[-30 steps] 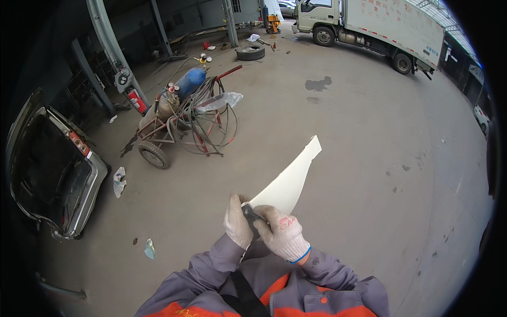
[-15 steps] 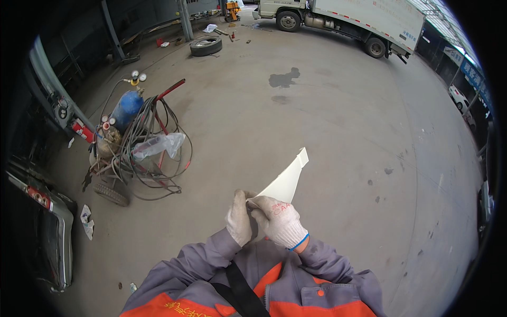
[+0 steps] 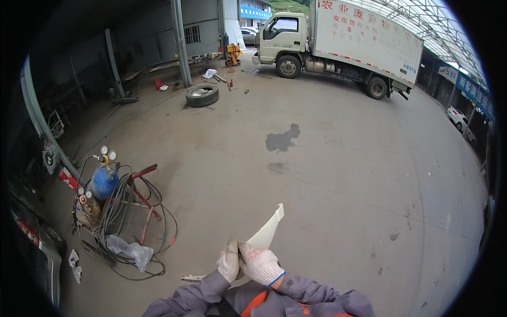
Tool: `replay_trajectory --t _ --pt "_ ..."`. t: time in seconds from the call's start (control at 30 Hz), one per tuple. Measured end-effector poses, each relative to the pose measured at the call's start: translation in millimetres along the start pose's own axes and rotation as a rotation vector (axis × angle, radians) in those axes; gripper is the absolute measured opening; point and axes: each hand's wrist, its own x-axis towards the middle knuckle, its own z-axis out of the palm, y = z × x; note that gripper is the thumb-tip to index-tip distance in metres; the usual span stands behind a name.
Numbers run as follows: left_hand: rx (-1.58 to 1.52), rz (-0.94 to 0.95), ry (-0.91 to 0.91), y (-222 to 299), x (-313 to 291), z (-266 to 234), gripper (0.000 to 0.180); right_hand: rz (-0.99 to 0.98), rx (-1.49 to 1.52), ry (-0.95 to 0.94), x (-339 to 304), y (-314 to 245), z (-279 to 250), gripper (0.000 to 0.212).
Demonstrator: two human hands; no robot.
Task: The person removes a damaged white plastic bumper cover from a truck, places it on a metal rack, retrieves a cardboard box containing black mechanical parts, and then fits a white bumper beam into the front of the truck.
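Note:
Both my hands wear white knitted work gloves and come together in front of my body. A cream, tapering trim panel (image 3: 269, 231) juts forward from them, its narrow tip with a small squared end tilted up to the right. My right hand (image 3: 260, 265), with red print on its glove, is closed around the near part of the panel. My left hand (image 3: 228, 263) is closed beside it, fingertips at the panel's near edge. The gloves hide that near end. A pale piece (image 3: 193, 278) shows by my left sleeve; whether it belongs to the panel I cannot tell.
A cart with a blue gas cylinder (image 3: 104, 182), gauges and coiled hoses (image 3: 119, 211) stands at left, a plastic bag (image 3: 132, 251) hanging on it. Beyond are a tyre (image 3: 202, 96), a steel post (image 3: 180, 45) and a box truck (image 3: 364, 47). A dark stain (image 3: 282, 140) marks the floor.
The view has tipped up, so the truck and background show more and my hands sit lower in the picture. The hands keep their hold on the panel. The pale piece by my left sleeve has come into sight.

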Motion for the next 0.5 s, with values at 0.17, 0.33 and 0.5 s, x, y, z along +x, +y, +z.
replay_trajectory --t 0.17,0.33,0.5 --pt "0.164 -0.126 0.085 92 98 42 0.07 -0.065 0.043 -0.204 117 96 -32 0.044" --pt "-0.006 -0.179 -0.072 72 227 77 0.062 -0.14 -0.027 -0.343 218 198 -29 0.033" --pt "-0.669 -0.216 -0.368 50 375 99 0.042 -0.12 -0.11 -0.309 332 288 -31 0.026"
